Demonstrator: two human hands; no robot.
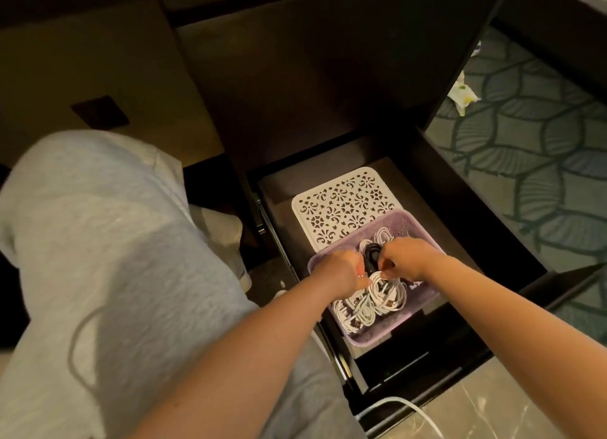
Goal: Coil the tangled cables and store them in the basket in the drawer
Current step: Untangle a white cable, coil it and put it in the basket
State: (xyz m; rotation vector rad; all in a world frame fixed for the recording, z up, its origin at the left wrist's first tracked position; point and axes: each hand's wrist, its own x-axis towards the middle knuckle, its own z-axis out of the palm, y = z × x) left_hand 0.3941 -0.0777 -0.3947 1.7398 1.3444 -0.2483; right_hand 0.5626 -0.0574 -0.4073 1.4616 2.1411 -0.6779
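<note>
Cables lie coiled in a lilac basket (372,341) that sits in the open dark drawer (328,172), right of centre in the frame. Several white cables (382,295) fill the basket's near half. A black cable (371,254), wound into a coil, is held over the basket's middle between both hands. The left hand (340,271) has its fingers curled and clamped on the coil's left side. The right hand (409,258) has its fingertips drawn together, pinching the coil's right side. Behind the basket, and partly under its far edge, lies a white perforated tray (341,202) with a cut-out floral pattern. At the bottom edge of the frame a loose white cable (423,415) curves across a marbled floor. A grey garment (115,241) fills the left side. Upper right shows green patterned carpet (532,149) with a crumpled paper (463,93) on it.
</note>
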